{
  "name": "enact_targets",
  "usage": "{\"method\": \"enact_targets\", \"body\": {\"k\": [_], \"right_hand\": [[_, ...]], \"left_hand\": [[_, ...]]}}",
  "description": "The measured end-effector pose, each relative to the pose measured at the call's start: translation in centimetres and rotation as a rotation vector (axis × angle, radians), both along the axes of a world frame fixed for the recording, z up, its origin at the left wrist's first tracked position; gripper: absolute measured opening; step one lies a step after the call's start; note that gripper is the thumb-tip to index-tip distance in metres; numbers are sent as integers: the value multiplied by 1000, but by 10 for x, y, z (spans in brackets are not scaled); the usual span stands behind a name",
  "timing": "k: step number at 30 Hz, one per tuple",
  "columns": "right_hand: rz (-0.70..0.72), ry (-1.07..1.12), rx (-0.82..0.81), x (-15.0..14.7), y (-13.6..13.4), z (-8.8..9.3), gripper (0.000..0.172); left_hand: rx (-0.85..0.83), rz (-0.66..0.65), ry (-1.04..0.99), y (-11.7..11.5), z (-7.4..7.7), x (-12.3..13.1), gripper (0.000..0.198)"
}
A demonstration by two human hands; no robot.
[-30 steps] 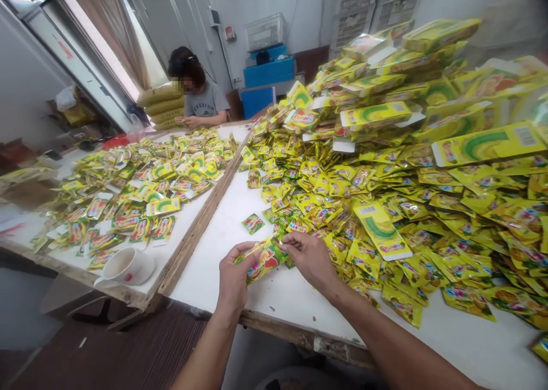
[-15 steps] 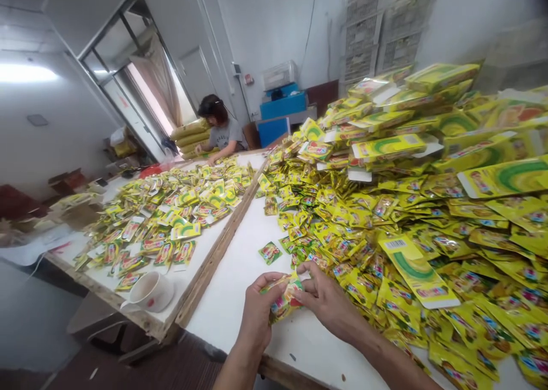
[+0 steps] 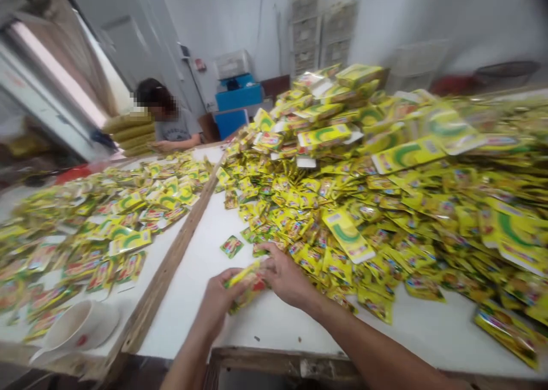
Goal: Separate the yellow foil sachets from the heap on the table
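My left hand (image 3: 218, 301) is closed around a small bundle of yellow sachets (image 3: 246, 281) just above the white table (image 3: 274, 327). My right hand (image 3: 285, 276) pinches the bundle's right end, its fingers curled at the edge of a huge heap of yellow sachets (image 3: 342, 207). One single sachet (image 3: 232, 245) lies apart on the bare table, just beyond my hands. Long yellow-and-green cards (image 3: 346, 236) lie scattered over the heap.
A second table to the left carries a spread of sachets (image 3: 107, 218) and a white cup on a saucer (image 3: 72, 327). A wooden rail (image 3: 171, 264) divides the tables. A person in a grey shirt (image 3: 171, 124) sits at the far end. Blue crates (image 3: 237, 96) stand behind.
The view has swung to the right and blurred. My hands stay together on the bundle, with my right hand now nearer the heap's edge.
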State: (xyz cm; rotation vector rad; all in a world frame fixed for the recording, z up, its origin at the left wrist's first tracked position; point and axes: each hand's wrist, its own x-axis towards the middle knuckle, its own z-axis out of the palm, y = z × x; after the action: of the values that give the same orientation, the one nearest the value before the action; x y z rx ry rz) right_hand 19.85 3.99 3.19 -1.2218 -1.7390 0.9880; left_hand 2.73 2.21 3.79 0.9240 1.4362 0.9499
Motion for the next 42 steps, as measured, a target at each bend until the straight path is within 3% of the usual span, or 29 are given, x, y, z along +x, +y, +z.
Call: {"method": "enact_targets", "body": {"k": [1, 3, 6, 8, 11, 13, 16, 18, 19, 22, 24, 25, 27, 30, 34, 38, 42], "right_hand": [[-9, -14, -3, 2, 0, 4, 35], [-55, -27, -17, 11, 1, 16, 30], [-245, -194, 103, 38, 2, 33, 22], [-433, -398, 239, 65, 3, 38, 27], [-700, -718, 211, 108, 5, 27, 48], [-713, -824, 127, 131, 6, 14, 57], [-720, -756, 162, 141, 0, 6, 51], [-663, -613, 246, 128, -7, 14, 44], [-563, -538, 256, 115, -12, 20, 40], [-32, -380, 133, 67, -23, 39, 30], [292, -301, 36, 38, -22, 42, 23], [367, -268, -7, 28, -19, 40, 22], [334, -257, -46, 16, -7, 31, 24], [144, -415, 50, 15, 14, 12, 20], [305, -640, 202, 17, 23, -6, 48], [238, -687, 143, 20, 18, -16, 29], [102, -462, 34, 24, 19, -17, 9]], "left_hand": [[10, 54, 87, 9, 6, -11, 46], [86, 297, 256, 30, 24, -36, 53], [441, 666, 498, 55, 58, -64, 60], [614, 752, 572, 61, 70, -69, 69], [593, 634, 447, 56, 57, -57, 63], [496, 523, 296, 48, 33, -43, 53], [406, 407, 236, 31, 2, -26, 51], [461, 293, 366, 17, -4, -17, 59], [530, 206, 465, 9, -3, -13, 66], [754, -137, 717, -9, 4, -3, 75], [743, -336, 756, -17, 5, -1, 55], [669, -384, 747, -20, 4, -3, 42], [460, -346, 705, -22, -1, -10, 28], [246, -177, 579, -24, -7, -24, 32], [177, -135, 393, -23, -12, -35, 28], [125, -62, 241, -23, -16, -33, 32], [95, -30, 146, -23, -18, -26, 43]]}}
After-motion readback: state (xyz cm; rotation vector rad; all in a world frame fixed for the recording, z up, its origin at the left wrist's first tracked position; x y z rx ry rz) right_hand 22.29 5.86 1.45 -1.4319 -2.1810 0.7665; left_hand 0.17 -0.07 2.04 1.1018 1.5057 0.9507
